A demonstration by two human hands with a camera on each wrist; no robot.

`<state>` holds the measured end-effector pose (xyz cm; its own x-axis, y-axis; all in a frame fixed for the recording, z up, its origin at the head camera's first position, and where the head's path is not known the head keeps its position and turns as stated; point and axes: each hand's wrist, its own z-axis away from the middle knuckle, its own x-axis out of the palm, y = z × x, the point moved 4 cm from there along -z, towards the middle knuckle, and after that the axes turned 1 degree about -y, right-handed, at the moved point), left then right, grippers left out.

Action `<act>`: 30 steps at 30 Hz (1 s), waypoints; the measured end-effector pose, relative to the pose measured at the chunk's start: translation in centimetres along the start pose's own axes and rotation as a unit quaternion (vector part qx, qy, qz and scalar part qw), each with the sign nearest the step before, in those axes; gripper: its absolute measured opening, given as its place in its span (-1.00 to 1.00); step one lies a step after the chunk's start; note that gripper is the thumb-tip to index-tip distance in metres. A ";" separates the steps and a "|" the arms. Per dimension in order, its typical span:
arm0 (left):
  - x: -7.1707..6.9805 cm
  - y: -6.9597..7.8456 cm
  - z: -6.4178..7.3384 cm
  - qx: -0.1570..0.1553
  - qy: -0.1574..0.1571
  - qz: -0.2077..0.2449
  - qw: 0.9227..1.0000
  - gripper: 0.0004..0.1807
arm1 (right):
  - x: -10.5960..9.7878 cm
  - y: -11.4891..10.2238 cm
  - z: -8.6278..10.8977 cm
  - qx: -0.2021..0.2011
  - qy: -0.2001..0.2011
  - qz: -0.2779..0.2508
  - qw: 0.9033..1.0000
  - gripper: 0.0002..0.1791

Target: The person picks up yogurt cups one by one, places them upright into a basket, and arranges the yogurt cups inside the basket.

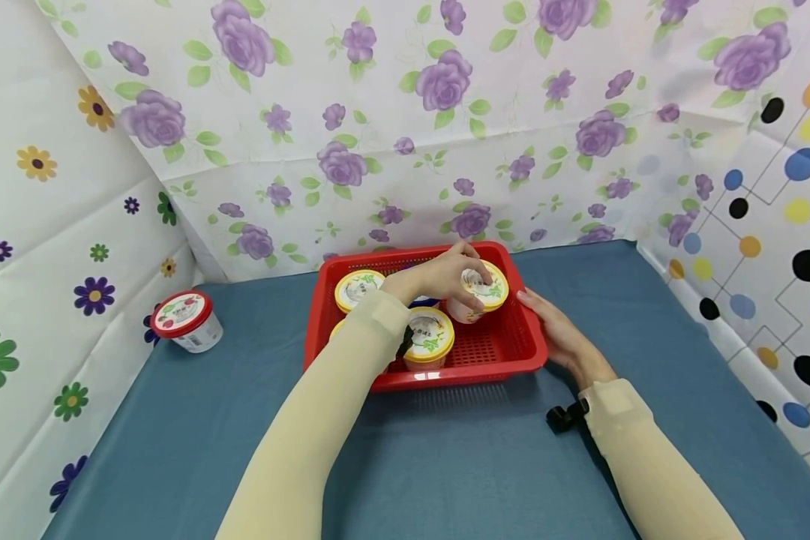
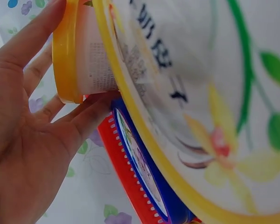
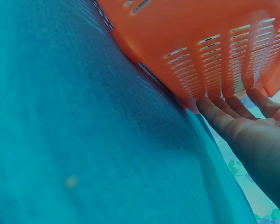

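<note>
A red plastic basket [image 1: 528, 334] sits on the table with several lidded tubs inside. My left hand [image 1: 445, 276] reaches over it and grips a yellow-lidded tub [image 1: 494, 291] at the right end, fingers spread around the lid. That tub [image 2: 95, 65] is tilted in the left wrist view, and another yellow lid [image 2: 252, 186] fills the right side. A front yellow-lidded tub [image 1: 430, 335], a back-left one [image 1: 359, 287] and a blue-lidded tub [image 1: 424, 301] stand near the left wrist. Against the basket's right outer wall, my right hand [image 1: 559, 330] rests with straight fingers [image 3: 219, 116].
A red-lidded white tub [image 1: 187, 321] stands apart on the blue tablecloth [image 1: 418, 465] at the left. Flower-patterned sheeting [image 1: 371, 180] rises behind the basket, with more patterned sheets at both sides. A black strap camera [image 1: 567, 416] sits at the right wrist.
</note>
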<state>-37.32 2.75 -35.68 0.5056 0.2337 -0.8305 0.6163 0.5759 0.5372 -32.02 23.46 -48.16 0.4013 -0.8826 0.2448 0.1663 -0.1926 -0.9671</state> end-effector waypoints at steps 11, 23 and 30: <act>0.1 -0.3 0.0 -0.009 -0.021 -0.021 1.000 -0.49 | 0.1 -0.1 0.0 0.004 0.004 -0.012 1.000 -0.28; -0.7 -0.6 0.5 -0.012 -0.030 -0.046 0.998 -0.49 | 0.0 -0.2 0.1 0.000 0.004 -0.008 1.000 -0.32; -0.7 -0.7 0.6 -0.009 -0.020 -0.044 0.999 -0.48 | 0.0 -0.3 0.2 -0.001 0.000 -0.008 1.000 -0.33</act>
<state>-37.75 1.72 -35.35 0.4738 0.1498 -0.8678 0.6488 0.6069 0.4591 -31.88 23.55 -47.84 0.3978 -0.8798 0.2602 0.1714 -0.2073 -0.9631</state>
